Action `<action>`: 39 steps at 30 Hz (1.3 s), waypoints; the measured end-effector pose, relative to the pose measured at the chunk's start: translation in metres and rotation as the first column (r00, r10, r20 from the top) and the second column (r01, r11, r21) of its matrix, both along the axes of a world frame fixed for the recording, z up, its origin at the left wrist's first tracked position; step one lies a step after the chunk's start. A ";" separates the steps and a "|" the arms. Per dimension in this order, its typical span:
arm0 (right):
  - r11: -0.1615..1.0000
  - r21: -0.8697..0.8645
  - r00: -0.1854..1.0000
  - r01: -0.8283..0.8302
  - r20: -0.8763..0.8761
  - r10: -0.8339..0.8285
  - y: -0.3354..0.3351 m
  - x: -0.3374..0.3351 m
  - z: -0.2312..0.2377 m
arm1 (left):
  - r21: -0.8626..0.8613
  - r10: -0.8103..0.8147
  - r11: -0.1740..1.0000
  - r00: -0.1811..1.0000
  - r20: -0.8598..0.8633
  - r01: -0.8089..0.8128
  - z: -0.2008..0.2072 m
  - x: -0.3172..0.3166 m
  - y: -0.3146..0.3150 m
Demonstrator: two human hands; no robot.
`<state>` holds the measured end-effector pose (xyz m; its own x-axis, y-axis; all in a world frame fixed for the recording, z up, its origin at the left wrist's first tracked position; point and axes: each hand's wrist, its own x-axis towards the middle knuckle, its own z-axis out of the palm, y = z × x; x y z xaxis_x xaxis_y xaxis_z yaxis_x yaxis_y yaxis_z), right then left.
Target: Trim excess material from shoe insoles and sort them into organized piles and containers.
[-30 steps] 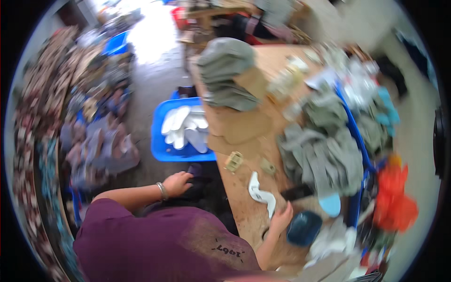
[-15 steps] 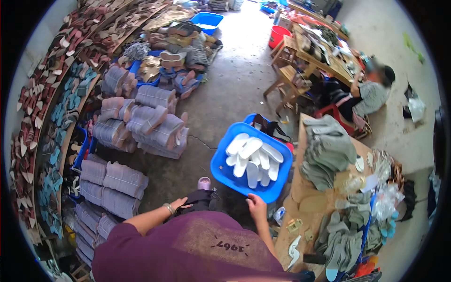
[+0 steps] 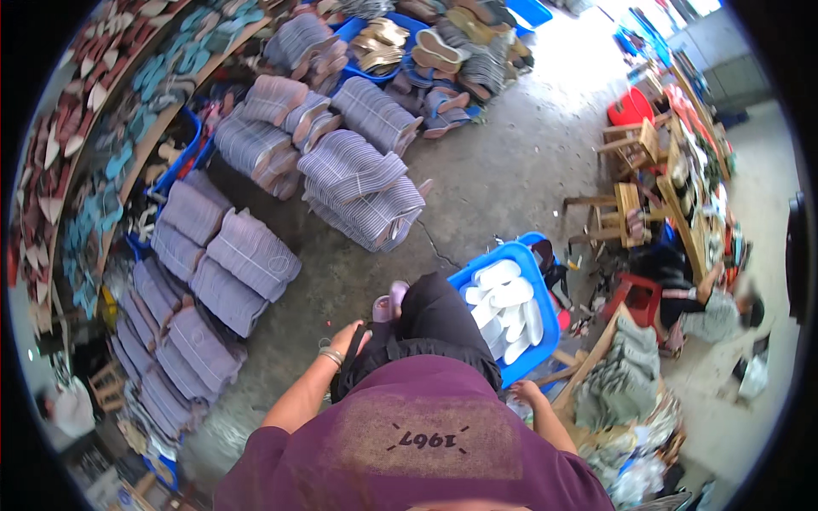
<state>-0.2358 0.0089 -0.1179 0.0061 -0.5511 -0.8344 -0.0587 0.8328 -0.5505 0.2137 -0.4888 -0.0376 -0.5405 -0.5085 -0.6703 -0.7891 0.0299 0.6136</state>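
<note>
My left hand (image 3: 351, 338) is closed around a black strap (image 3: 359, 335) beside my dark trousers. By my right side, my right hand (image 3: 526, 392) has its fingers curled at the near corner of a blue plastic basin (image 3: 547, 294); part of its grip is hidden. Inside the basin lie several white insoles (image 3: 511, 292), loosely heaped. A second blue basin (image 3: 534, 238) shows partly behind it, with dark shoe pieces next to it.
Tied stacks of grey-purple soles (image 3: 247, 255) cover the floor on the left. Shelves of red and teal pieces (image 3: 128, 157) line the wall. On the right are a table with grey-green insoles (image 3: 618, 375), wooden stools (image 3: 629, 213), a red bucket (image 3: 630, 108) and a seated person (image 3: 711, 315).
The view has turned, so the sole stacks and the tables have shifted to the right. My right hand stays at the basin's edge, and my dark-trousered leg now shows more.
</note>
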 end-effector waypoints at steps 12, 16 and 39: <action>0.971 0.239 0.995 0.019 -0.103 0.005 -0.316 -0.132 -0.006 | -0.132 0.297 0.945 0.954 -0.026 -0.298 0.030 -0.130 -0.121; 0.929 0.021 0.832 -0.368 -0.438 0.340 -0.432 -0.178 0.008 | -0.069 0.248 0.968 0.958 0.141 -0.241 -0.035 -0.158 -0.143; 0.001 -0.488 0.101 0.873 0.179 -0.979 -0.637 -0.840 0.205 | -0.324 -0.485 0.715 0.774 0.408 0.619 -0.056 -0.827 -0.652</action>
